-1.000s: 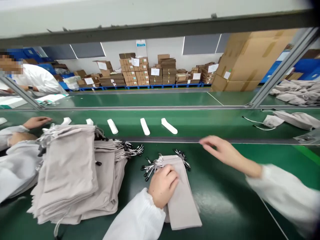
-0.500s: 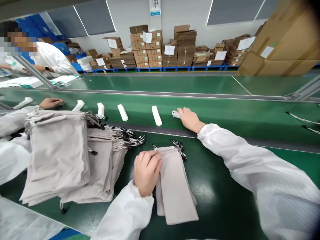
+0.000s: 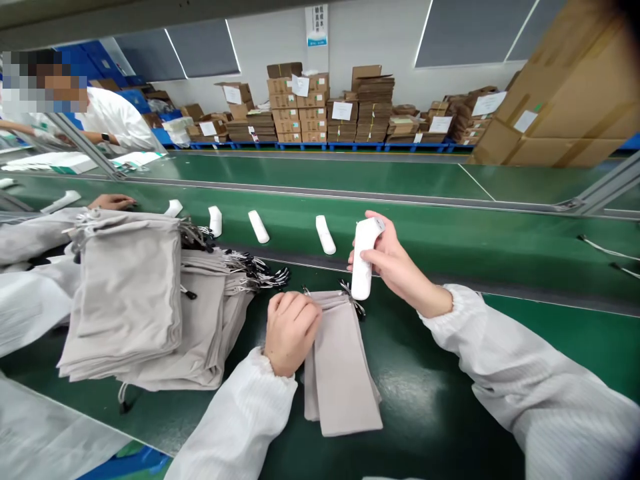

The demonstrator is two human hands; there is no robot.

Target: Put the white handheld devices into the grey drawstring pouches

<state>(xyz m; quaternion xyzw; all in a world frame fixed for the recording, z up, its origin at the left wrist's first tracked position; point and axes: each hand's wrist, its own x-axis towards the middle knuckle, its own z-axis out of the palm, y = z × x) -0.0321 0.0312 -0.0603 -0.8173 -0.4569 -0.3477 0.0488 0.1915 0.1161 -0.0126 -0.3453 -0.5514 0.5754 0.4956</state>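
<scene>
Right hand (image 3: 395,263) closed around white oblong item (image 3: 363,259), held upright just above beige drawstring pouch (image 3: 343,373). Left hand (image 3: 291,333) resting on pouch's upper end, not gripping. Left of pouch: stacked pouches (image 3: 135,300) on green desk (image 3: 430,373). Beyond pouch: row of matching white items (image 3: 325,235).

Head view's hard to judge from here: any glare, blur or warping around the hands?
Head view: the right hand and white bar look sharp, with no motion blur; soft glare lies on the green belt; wide-angle bowing stretches the frame edges; a dark smudge shades the top-right corner.
</scene>
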